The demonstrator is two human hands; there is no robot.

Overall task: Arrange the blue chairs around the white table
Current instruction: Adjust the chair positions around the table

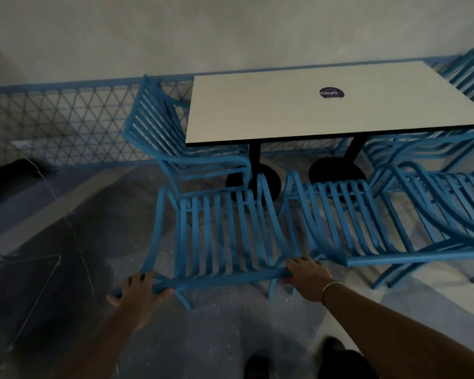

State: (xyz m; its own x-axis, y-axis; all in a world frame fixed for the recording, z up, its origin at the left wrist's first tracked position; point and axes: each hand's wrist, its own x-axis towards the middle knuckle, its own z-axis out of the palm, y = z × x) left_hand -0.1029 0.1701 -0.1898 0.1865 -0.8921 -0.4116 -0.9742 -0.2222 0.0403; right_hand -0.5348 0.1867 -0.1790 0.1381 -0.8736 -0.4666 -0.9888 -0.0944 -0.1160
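Observation:
A white rectangular table (298, 110) with a dark round sticker stands on two black pedestal legs. A blue slatted chair (219, 236) stands in front of it, its seat facing the table. My left hand (137, 289) grips the left end of its top back rail, and my right hand (308, 273) grips the right end. A second blue chair (348, 222) stands beside it to the right. A third blue chair (162, 132) sits at the table's left end. More blue chairs (443, 187) crowd the right side.
A low blue lattice fence (66, 124) runs along the pale wall behind the table. A dark object with a thin cable (66, 214) lies on the floor at left, beside a wire frame (36, 291). My dark shoes (331, 356) show at the bottom.

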